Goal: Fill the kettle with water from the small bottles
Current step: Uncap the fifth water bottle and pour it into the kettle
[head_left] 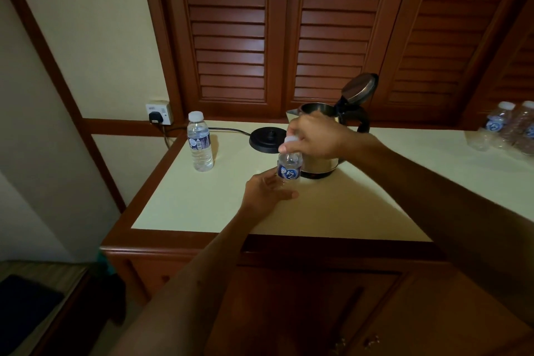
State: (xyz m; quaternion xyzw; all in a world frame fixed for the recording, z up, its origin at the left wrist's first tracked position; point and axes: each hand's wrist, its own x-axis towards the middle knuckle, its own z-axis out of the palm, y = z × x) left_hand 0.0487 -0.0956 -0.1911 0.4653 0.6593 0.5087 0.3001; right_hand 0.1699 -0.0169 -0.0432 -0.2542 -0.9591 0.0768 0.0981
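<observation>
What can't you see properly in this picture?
All in the head view:
- Kettle: the right hand covers its front; water level hidden.
- Held bottle: cap under fingers, base behind the left hand.
- Far-right bottles: cut off, blurred.
- Standing bottle: label too small.

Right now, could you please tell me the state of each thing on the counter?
Kettle: lid open, off its base.
Base: bare, plugged in.
Held bottle: upright, capped; left hand grips it, right hand on cap.
Left bottle: capped, full.
Right bottles: look empty.
</observation>
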